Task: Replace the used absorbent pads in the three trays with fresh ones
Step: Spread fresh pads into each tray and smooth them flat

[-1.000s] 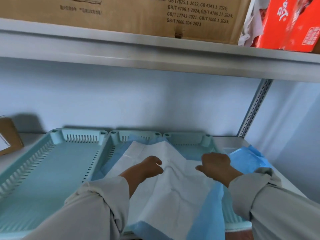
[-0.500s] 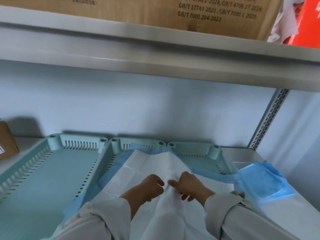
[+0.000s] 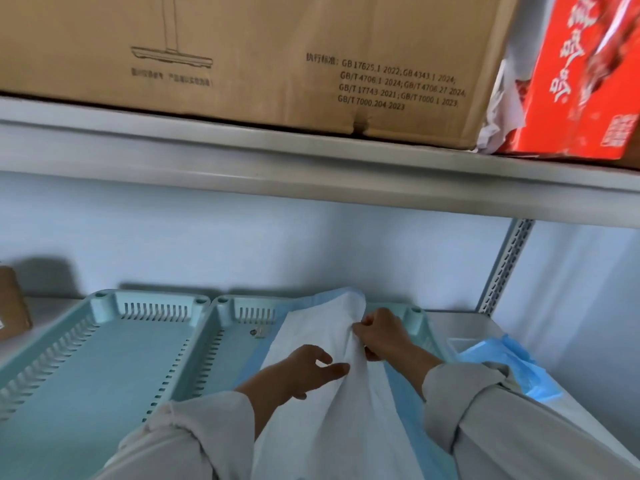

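While right hand [image 3: 382, 337] pinches pad [image 3: 332, 427], left hand [image 3: 304, 370] hovers beside.

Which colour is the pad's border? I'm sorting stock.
Light blue around a white centre on the pad, in the head view.

The white absorbent pad [image 3: 322, 403] covers most of the floor of the middle tray [image 3: 228, 308] and runs off the bottom edge. The third tray [image 3: 417, 315] shows only its far right corner; the pad and the right hand [image 3: 384, 337] hide the rest. The right hand's fingertips are buried in a fold of the pad. Both sleeves are cut off at the bottom edge. The left tray [image 3: 104, 341] loses its near end to the frame. A brown box [image 3: 12, 313] is cropped at the left edge. On the upper shelf, the cardboard box [image 3: 242, 46] and red carton [image 3: 585, 74] are cut by the top edge; the carton's lettering is blurred. A small metal object [image 3: 258, 331] in the middle tray is too small to identify.
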Demonstrator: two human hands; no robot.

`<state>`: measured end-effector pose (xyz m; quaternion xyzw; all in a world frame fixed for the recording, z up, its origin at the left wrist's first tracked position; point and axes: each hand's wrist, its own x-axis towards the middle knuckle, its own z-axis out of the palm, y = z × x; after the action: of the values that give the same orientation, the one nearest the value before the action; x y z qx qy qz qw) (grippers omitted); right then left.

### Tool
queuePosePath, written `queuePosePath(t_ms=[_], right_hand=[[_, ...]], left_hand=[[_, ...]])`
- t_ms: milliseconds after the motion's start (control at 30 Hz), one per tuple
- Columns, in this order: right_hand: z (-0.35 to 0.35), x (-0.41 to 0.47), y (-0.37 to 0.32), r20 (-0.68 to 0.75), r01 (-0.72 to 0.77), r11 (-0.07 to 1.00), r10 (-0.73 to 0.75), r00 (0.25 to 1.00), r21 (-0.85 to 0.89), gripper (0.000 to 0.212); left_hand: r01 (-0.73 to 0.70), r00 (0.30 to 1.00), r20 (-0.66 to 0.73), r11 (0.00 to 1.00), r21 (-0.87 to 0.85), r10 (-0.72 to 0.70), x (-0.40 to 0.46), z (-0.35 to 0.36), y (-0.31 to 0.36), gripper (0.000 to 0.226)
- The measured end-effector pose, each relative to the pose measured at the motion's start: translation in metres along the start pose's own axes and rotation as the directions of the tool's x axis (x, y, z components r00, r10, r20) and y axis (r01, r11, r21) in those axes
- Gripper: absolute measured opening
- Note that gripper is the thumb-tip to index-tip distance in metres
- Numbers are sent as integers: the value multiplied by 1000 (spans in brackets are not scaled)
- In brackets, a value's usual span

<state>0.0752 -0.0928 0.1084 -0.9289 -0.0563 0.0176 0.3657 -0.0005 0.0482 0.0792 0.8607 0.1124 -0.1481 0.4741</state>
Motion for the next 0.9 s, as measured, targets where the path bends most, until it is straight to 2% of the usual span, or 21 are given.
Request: queuePosePath(t_ms=[100,233,400,467,533,600,633,733,833,867,900], right_hand=[[-10,-6,-7,-52,-24,996,28,998,82,26],[-13,-11,-14,-59,-96,931,124,991,351,15],[-12,-17,-23,10,-166,803,196,981,573,5],[-12,-16,-25,-4,-167,755,219,976,634,14],[-14,-13,-24,-31,-146,735,222,975,662,45],[-21,-13,-22,-35,-124,789,181,983,602,73],[-24,-14,-23,-11,-122,819,154,988,560,74],[-30,-15,-16,48,-142,916,134,990,375,43],[-28,-12,-3,-28,-48,995,50,998,84,36],[-27,-12,-1,-53,-18,999,19,998,32,33],[-27,-13,0,-86,-2,1000,2,996,1,28]], left_hand=[[-31,999,28,999,12,31,-13,-1,7,70],[-62,997,48,998,-32,64,-25,-4,7,76],[-109,994,19,993,-46,110,-30,-3,11,56],[-164,986,-36,986,32,165,-29,-4,12,40],[-187,968,-141,970,152,209,-25,-8,11,20],[-152,937,-258,942,300,233,-25,-15,13,5],[-128,914,-321,927,354,249,-27,-19,15,7],[-119,788,-501,887,446,357,-34,-32,17,5],[-109,603,-608,809,578,516,-33,-40,16,5],[-98,575,-609,785,612,546,-31,-41,16,7],[-97,599,-592,782,615,540,-28,-43,15,12]])
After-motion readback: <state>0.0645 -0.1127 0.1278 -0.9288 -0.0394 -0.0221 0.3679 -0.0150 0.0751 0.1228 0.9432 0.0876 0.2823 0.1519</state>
